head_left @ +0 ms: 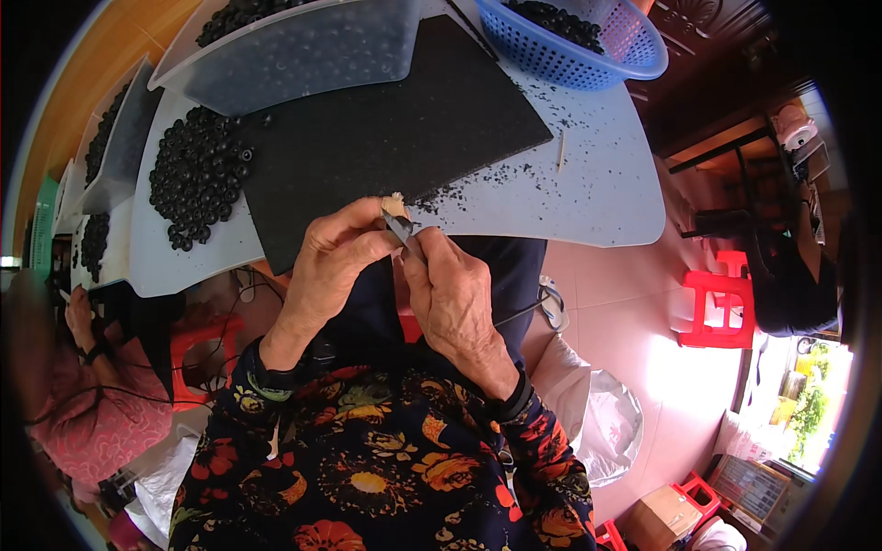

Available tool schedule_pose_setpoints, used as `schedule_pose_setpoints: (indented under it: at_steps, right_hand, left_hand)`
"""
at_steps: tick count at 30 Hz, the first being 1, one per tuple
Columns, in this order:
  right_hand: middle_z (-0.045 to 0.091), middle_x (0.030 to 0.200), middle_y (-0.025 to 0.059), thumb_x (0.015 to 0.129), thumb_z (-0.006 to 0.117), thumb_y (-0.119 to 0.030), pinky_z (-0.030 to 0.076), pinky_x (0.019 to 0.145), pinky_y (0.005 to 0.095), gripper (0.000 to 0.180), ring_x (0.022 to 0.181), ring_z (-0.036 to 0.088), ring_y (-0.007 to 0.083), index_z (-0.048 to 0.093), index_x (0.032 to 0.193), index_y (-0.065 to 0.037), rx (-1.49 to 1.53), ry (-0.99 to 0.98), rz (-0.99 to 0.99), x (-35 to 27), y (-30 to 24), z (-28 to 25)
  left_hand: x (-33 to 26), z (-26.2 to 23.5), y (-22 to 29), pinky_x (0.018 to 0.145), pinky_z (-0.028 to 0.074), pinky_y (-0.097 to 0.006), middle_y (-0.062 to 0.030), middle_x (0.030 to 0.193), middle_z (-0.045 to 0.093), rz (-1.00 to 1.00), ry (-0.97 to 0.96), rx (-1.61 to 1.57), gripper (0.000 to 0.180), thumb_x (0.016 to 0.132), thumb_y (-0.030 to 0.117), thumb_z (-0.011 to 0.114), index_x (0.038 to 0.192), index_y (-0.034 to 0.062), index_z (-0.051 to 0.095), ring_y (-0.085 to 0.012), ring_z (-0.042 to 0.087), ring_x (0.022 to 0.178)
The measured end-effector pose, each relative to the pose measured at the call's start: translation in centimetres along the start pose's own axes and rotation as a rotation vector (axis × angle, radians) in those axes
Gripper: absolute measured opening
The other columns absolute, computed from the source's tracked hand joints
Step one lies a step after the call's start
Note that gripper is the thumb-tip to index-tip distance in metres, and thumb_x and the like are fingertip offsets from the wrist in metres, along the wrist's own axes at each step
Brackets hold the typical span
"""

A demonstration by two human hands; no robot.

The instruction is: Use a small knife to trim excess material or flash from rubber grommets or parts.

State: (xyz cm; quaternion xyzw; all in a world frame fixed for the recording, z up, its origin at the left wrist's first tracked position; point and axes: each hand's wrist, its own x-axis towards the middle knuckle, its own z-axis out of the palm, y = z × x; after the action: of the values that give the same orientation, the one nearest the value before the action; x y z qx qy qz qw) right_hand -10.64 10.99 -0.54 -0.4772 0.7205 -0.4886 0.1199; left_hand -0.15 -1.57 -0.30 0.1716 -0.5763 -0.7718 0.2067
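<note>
Over the table's near edge, my two hands meet with fingers closed. My right hand (455, 289) grips a small grey metal blade (412, 244), pointing up to the left fingertips. Thumb and index finger of my left hand (335, 246) pinch together at the blade's tip; what they hold is too small and covered to make out. A pale wrap (393, 204) covers one left fingertip. Beside the hands lies a black mat (386, 129) with dark crumbs (441, 197) along its edge. To its left is a pile of small black ring-shaped pieces (197, 174).
A clear plastic bin (312, 60) of black pieces stands at the back left, a blue perforated basket (570, 46) at the back right. A thin pale stick (562, 150) lies on the white table (606, 184). Another person (101, 404) sits at left. Red stools (721, 303) stand around.
</note>
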Motion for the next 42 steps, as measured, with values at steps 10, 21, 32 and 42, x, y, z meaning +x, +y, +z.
schedule_pose_setpoints:
  at_steps: [10, 21, 32, 42]
  right_hand:
    - [0.060, 0.076, 0.0178, 0.084, 0.060, -0.007, 0.048, 0.052, 0.0417, 0.014, 0.064, 0.061, 0.0372, 0.047, 0.088, -0.002, 0.021, -0.015, 0.024, -0.2, 0.3, 0.2]
    - [0.057, 0.062, 0.0213, 0.087, 0.058, -0.010, 0.047, 0.051, 0.0455, 0.015, 0.061, 0.060, 0.0409, 0.047, 0.084, -0.001, 0.032, -0.065, 0.181, -1.5, -0.2, 1.1]
    - [0.056, 0.065, 0.0063, 0.099, 0.046, -0.020, 0.041, 0.050, 0.0268, 0.029, 0.055, 0.053, 0.0139, 0.054, 0.083, 0.003, 0.689, -0.070, 0.327, -1.0, -0.5, 0.6]
    - [0.044, 0.066, -0.0057, 0.098, 0.050, -0.027, 0.031, 0.049, 0.0180, 0.026, 0.056, 0.038, 0.0015, 0.053, 0.089, -0.003, 0.984, 0.042, 0.433, -1.5, -3.0, 0.7]
  left_hand:
    - [0.0, 0.6, 0.2, 0.073, 0.045, -0.021, 0.0010, 0.081, 0.057, 0.044, 0.041, 0.080, 0.017, 0.086, 0.001, 0.056, 0.102, -0.0021, 0.062, -0.0050, 0.053, 0.076]
    - [-0.9, -0.2, 1.2, 0.071, 0.041, -0.019, 0.0008, 0.082, 0.058, -0.043, 0.040, 0.189, 0.014, 0.084, 0.000, 0.056, 0.095, -0.0036, 0.062, -0.0041, 0.051, 0.078]
    - [-2.0, 1.1, 2.5, 0.080, 0.042, -0.023, -0.0012, 0.095, 0.057, 0.004, -0.030, -0.002, 0.023, 0.082, -0.001, 0.059, 0.105, -0.0048, 0.061, -0.0070, 0.051, 0.088]
    - [-2.2, 1.0, 2.1, 0.074, 0.040, -0.022, -0.0009, 0.092, 0.053, 0.242, -0.078, 0.192, 0.027, 0.084, 0.000, 0.060, 0.111, -0.0023, 0.061, -0.0084, 0.048, 0.086]
